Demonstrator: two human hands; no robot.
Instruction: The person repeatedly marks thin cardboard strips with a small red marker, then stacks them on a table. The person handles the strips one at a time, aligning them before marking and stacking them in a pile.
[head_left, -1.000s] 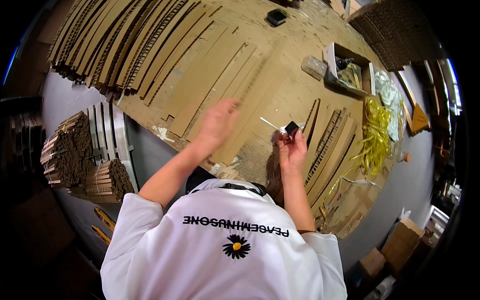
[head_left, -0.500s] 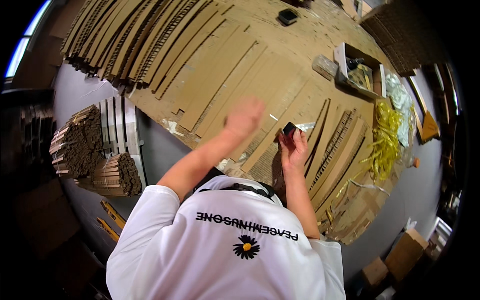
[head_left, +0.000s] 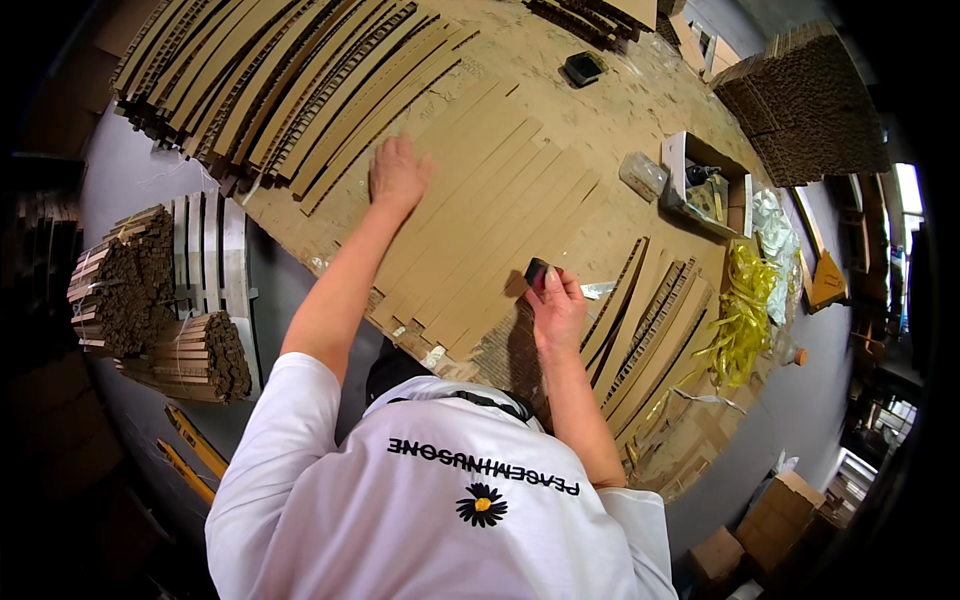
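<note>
Flat cardboard strips [head_left: 470, 215] lie side by side in a close row on the worktable [head_left: 625, 108]. My left hand [head_left: 398, 175] rests at the far left edge of this row, fingers stretched out and somewhat apart, holding nothing. In my right hand [head_left: 556, 312], a small black-and-red block [head_left: 537, 272] is pinched between thumb and fingers, over the near right end of the row. What the block's underside looks like is hidden. Right of that hand, several more strips [head_left: 655, 310] stand on edge, leaning together.
A long bank of upright cardboard strips [head_left: 290, 90] fills the far left. A black square tray [head_left: 582, 69], a clear plastic box [head_left: 643, 176], an open carton [head_left: 705, 222] and yellow strapping [head_left: 742, 310] lie at the right. Bundled strips [head_left: 185, 355] sit on a pallet [head_left: 232, 245] left.
My left hand has swept left and away to the row's far left edge. The flat strips now lie closer together. My right hand keeps the block, slightly further left; the view has shifted.
</note>
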